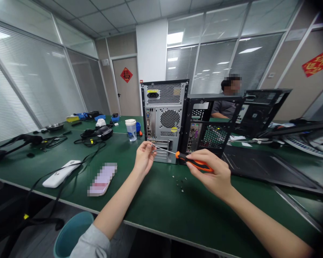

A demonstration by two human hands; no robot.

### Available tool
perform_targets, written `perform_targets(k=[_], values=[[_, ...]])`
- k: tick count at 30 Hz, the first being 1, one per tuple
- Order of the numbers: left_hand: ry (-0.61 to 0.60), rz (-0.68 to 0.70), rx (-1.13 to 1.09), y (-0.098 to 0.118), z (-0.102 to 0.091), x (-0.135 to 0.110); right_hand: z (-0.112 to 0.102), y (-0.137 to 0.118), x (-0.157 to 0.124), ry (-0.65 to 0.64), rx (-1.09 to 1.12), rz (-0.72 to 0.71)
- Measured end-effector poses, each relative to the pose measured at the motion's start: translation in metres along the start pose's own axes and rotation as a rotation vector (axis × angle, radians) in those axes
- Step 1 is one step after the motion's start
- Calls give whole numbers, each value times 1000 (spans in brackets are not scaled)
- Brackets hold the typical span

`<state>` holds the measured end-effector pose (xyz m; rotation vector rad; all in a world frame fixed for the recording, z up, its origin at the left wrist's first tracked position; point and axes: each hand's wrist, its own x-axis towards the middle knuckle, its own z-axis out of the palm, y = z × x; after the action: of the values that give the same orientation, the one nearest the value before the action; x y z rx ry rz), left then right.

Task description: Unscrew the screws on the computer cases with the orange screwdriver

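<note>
At centre frame, a right hand grips the handle of an orange-and-black-handled screwdriver. Its thin metal shaft points left to a left hand, whose fingertips are pinched closed around the tip. Whether a screw sits there cannot be told.

A tiny screw could probably slip from that pinch and get lost among the small loose screws on the dark green table just below. The tip could also jab a finger if the right hand pushes.

The screwdriver spans between both hands, just in front of the lower back panel of an upright silver metal computer case.
</note>
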<state>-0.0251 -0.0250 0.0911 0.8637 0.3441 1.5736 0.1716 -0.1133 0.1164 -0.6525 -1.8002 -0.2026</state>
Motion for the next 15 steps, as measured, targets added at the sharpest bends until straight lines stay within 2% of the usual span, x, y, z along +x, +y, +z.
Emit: perform_targets(k=[15], values=[[-12, 24, 25, 2, -1, -1, 0, 2, -2, -14, -9, -55]])
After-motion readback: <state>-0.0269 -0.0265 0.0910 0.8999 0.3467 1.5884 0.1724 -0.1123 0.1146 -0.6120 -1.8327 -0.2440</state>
